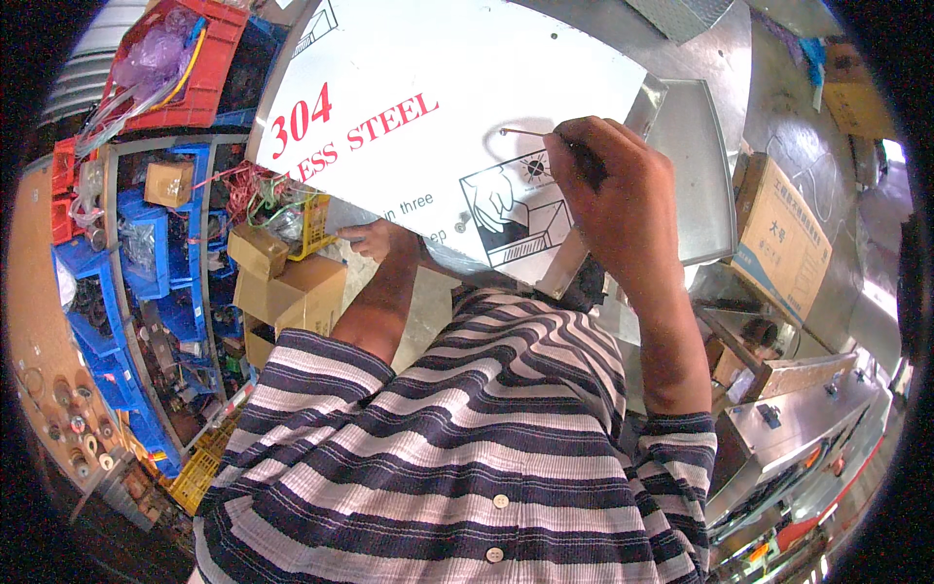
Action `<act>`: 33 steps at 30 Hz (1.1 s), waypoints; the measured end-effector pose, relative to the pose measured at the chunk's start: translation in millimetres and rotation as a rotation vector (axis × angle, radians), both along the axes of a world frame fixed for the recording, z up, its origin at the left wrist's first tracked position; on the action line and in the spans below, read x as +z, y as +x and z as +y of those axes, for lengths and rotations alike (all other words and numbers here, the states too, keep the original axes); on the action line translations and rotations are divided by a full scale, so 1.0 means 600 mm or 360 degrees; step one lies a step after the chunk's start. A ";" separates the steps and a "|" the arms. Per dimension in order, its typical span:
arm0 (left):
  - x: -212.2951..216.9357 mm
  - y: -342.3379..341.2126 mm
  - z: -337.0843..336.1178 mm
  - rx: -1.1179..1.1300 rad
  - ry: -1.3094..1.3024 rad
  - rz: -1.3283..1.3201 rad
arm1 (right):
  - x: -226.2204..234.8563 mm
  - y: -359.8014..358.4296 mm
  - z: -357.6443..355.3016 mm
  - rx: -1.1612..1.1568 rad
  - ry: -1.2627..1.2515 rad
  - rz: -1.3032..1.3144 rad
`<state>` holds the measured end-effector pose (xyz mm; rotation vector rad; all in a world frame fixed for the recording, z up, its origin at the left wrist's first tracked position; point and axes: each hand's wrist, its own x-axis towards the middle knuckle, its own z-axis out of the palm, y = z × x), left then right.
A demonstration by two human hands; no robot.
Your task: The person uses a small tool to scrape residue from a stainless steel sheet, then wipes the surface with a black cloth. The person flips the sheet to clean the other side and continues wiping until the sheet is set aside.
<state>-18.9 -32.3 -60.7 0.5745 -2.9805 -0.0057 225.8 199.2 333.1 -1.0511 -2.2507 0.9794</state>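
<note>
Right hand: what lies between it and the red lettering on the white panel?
A thin reddish stick in the right hand juts toward the red lettering; beyond its tip, the white panel lies bare in the head view.

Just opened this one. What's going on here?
A person in a striped shirt has a thin rod in the right grip, its tip over or on a white panel printed with red lettering; contact is unclear. The left grip is by the panel's lower left edge, and whether it touches cannot be told. Blue bins are off to the left, a cardboard box to the right.
</note>
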 end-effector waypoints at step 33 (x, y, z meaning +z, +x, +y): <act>0.087 0.035 0.086 -0.0189 0.0220 0.0033 | -0.223 0.444 -0.266 -0.1527 -0.0345 -0.0168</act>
